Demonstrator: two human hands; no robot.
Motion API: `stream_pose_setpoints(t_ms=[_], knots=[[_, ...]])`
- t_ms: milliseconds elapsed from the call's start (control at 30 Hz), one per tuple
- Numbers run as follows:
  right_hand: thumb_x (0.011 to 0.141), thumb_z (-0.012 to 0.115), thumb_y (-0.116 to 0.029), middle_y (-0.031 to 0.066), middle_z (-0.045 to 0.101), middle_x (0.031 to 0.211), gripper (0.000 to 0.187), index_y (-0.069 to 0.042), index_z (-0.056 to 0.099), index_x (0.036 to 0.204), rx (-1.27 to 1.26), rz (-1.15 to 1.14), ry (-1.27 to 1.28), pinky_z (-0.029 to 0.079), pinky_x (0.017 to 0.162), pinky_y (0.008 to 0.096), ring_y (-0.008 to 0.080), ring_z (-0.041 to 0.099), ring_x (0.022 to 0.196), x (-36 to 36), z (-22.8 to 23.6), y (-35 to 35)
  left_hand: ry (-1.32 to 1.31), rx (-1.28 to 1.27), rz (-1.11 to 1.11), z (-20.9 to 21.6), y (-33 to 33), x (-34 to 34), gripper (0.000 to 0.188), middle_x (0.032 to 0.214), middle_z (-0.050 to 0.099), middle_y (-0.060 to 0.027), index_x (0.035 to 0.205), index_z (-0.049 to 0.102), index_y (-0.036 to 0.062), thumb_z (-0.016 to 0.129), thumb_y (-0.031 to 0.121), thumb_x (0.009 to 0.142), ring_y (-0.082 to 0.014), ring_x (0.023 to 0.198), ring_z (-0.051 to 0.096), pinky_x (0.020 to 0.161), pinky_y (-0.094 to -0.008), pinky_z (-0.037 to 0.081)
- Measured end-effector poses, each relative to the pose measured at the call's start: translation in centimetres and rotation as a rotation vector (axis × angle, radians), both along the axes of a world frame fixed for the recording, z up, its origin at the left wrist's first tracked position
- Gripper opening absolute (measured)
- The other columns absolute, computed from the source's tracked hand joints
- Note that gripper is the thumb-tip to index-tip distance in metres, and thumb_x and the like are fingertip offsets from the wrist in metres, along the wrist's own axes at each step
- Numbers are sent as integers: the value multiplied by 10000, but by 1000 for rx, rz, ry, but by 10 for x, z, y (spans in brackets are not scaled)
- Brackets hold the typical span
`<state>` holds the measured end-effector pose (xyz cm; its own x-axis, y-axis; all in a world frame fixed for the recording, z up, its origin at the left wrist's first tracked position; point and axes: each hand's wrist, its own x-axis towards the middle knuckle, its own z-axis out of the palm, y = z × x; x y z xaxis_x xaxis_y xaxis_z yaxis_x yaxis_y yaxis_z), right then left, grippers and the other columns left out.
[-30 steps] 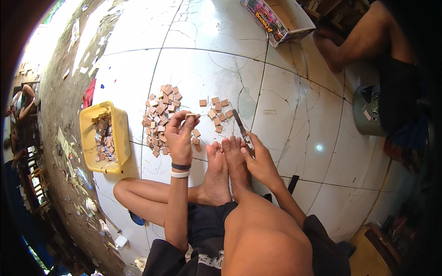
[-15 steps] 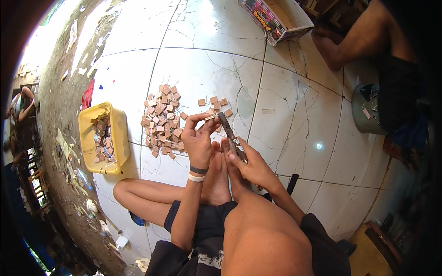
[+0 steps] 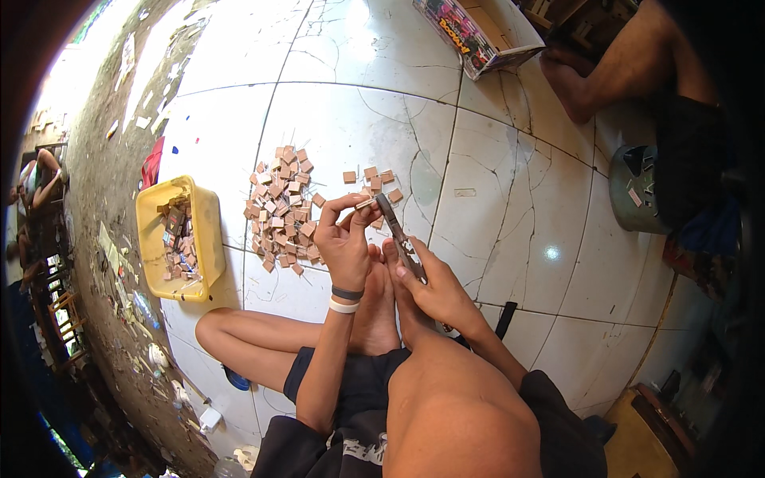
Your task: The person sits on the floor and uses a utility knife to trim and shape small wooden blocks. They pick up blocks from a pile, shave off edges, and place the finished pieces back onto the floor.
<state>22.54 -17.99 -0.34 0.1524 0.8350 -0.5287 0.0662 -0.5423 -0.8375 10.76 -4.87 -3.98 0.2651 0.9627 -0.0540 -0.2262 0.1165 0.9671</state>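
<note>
Both hands rose: left hand point(image 3: 344, 243) pinches wooden piece point(image 3: 366, 204), right hand point(image 3: 437, 291) grips knife point(image 3: 398, 234)

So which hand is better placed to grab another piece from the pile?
Probably the left hand: the pile lies on the floor just to its left. The right hand is farther away and grips the knife.
</note>
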Motion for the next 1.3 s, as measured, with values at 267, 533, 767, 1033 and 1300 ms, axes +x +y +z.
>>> stream_pose_setpoints(t_ms=[267, 533, 767, 1033, 1300], knots=[[1054, 598, -169, 214, 564, 1412, 501, -19, 449, 1509, 43, -41, 22, 379, 1150, 548, 463, 518, 1316, -2, -1, 1, -16, -5, 9, -4, -2, 0, 142, 1176, 697, -141, 1146, 629, -31, 697, 20, 1032, -219, 1053, 753, 943, -362, 673], [1048, 598, -167, 216, 547, 1406, 517, -42, 437, 1523, 113, -39, -10, 371, 1147, 560, 467, 501, 1316, -6, -8, 1, -55, -6, -29, -6, 1, -2, 148, 1229, 713, -176, 1145, 609, -13, 698, 29, 1034, -227, 1118, 731, 957, -347, 658], [1070, 586, -127, 274, 614, 1458, 515, -49, 419, 1551, 69, 40, -66, 430, 1164, 508, 431, 574, 1400, -3, -1, 3, -68, 49, -15, -9, 4, -4, 152, 1225, 722, -171, 1145, 611, -10, 703, 34, 1032, -222, 1105, 735, 964, -350, 653], [1074, 621, -198, 82, 624, 1055, 488, -85, 464, 1522, -98, -35, 844, 512, 803, 357, 157, 611, 900, 12, -15, 9, -167, -85, 23, -9, 6, -5, 208, 1194, 768, -168, 1218, 702, -50, 715, 33, 1027, -199, 1101, 734, 966, -329, 626], [949, 686, -218, 285, 696, 1164, 660, -115, 436, 1551, 34, 35, -412, 471, 917, 659, 521, 633, 1108, -27, -23, 28, 34, 27, 289, -12, 7, 3, 162, 1111, 793, -145, 1170, 748, -66, 699, -21, 1022, -168, 977, 758, 901, -326, 665]])
